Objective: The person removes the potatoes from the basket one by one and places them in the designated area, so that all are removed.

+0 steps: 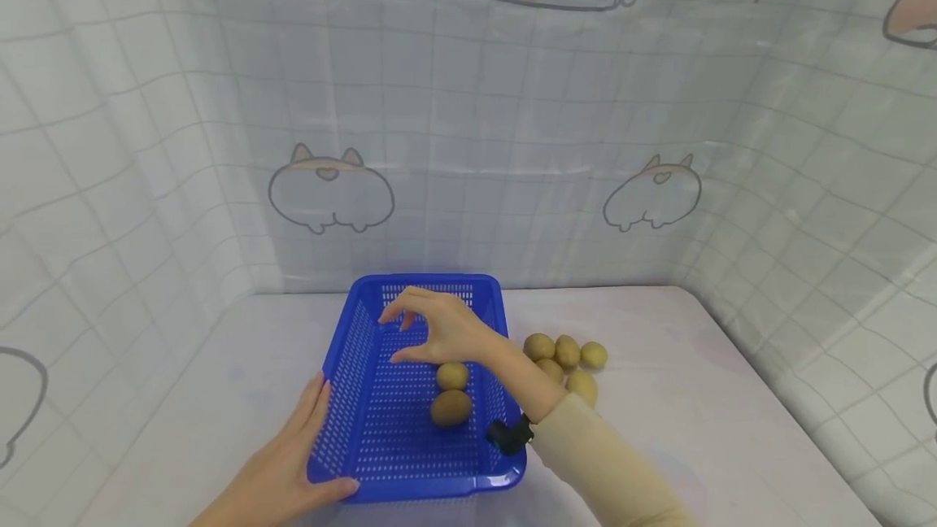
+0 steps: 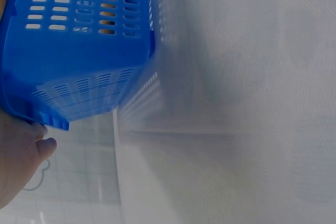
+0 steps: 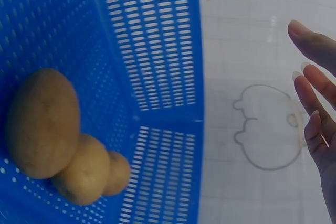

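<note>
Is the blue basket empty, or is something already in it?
Not empty. The blue basket holds potatoes: the head view shows two, the right wrist view three. More potatoes lie on the table beside it.

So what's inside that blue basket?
The blue basket holds potatoes: two show from the head view, three from the right wrist view. The right hand hovers over them, hiding part of the floor.

Makeshift home-style tabletop booth, pale table (image 1: 688,397) closed in on three sides by a white grid-print curtain (image 1: 512,120), cartoon corgi drawings (image 1: 331,189) across its middle and upper edge, no room visible beyond.
</note>
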`<state>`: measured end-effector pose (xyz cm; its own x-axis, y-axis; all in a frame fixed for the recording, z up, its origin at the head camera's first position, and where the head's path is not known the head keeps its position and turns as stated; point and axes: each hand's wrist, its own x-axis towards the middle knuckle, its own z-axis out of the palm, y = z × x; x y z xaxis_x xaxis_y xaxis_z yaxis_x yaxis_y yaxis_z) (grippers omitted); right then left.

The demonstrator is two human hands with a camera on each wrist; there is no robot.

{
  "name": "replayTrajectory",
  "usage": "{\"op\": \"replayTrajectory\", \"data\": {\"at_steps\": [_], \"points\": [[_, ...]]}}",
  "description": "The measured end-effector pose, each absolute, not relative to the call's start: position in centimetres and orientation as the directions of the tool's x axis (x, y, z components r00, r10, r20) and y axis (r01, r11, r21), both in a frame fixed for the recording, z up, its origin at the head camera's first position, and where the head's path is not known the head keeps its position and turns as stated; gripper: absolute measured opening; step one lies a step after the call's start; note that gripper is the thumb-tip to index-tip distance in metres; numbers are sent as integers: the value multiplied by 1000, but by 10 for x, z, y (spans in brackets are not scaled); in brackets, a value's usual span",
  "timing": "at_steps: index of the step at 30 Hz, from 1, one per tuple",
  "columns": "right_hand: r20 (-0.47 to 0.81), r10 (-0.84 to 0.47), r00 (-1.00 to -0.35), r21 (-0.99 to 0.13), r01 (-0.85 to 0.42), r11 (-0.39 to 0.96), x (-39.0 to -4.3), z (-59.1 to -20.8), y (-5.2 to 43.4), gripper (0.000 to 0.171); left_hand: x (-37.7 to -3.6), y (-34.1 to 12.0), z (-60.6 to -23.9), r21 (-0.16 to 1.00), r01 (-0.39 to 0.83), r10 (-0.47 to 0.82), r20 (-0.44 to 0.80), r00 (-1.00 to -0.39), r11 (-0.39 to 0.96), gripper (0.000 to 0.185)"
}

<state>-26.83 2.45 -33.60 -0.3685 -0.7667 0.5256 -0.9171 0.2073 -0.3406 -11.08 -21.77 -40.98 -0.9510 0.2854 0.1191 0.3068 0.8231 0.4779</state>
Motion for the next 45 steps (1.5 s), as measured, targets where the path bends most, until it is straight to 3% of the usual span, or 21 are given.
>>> {"op": "replayTrajectory", "data": {"at_steps": [13, 19, 25, 30, 33, 42, 45], "points": [[357, -819, -450, -277, -888, 367, -273, -361, 11, 46, -110, -216, -412, 481, 309, 284, 126, -950, 820, 120], [83, -843, -531, -225, -834, 504, -269, -366, 14, 51, -109, -216, -410, 469, 325, 287, 153, -946, 821, 120], [-250, -758, -602, -119, -758, 641, -260, -370, 17, 60, -108, -216, -409, 472, 308, 280, 130, -951, 826, 119], [-371, -635, -678, 4, -685, 729, -250, -370, 18, 54, -109, -217, -408, 461, 316, 282, 143, -949, 829, 121], [-402, -570, -716, -7, -621, 784, -244, -371, 17, 58, -108, -217, -410, 462, 306, 275, 136, -952, 833, 120], [-411, -624, -664, 106, -715, 691, -238, -377, 15, 53, -109, -216, -409, 461, 316, 281, 144, -949, 829, 120], [-434, -635, -639, 83, -730, 678, -238, -380, 14, 49, -109, -217, -409, 468, 304, 276, 130, -952, 830, 119]]}}
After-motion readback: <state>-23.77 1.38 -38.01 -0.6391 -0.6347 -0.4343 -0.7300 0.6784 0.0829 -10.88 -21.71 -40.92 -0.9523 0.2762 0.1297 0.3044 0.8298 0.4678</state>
